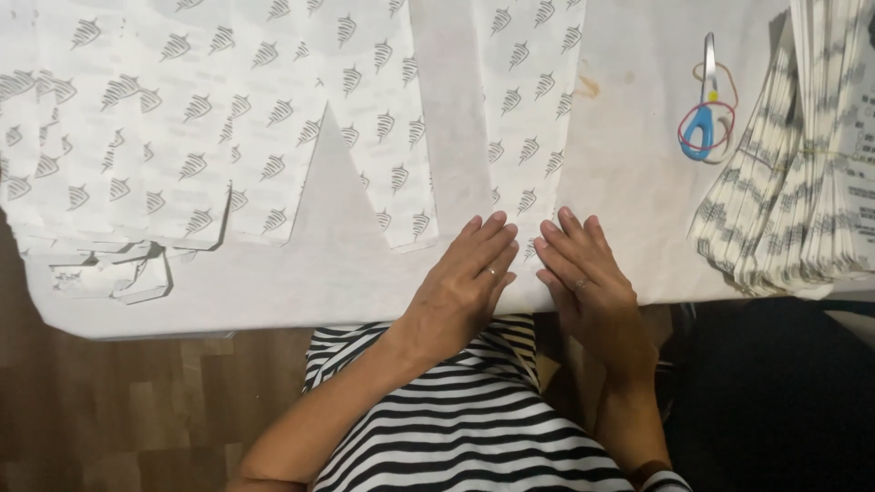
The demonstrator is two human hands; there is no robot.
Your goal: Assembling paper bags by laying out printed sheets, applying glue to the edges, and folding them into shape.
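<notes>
My left hand [467, 278] and my right hand [583, 273] lie flat, side by side, on the near edge of a white printed paper sheet [524, 118] patterned with grey leaf-like marks. The fingers of both hands are together and press down on the paper's lower edge; neither hand grips anything. More printed sheets [200, 137] of the same pattern lie spread to the left, with a triangular gap between them.
Blue-handled scissors [704, 109] with a red rubber band lie at the back right. A thick fanned stack of folded printed papers [802, 173] fills the right edge. Folded paper scraps [109, 273] sit at the left. The white table cover [629, 182] ends just before my striped shirt.
</notes>
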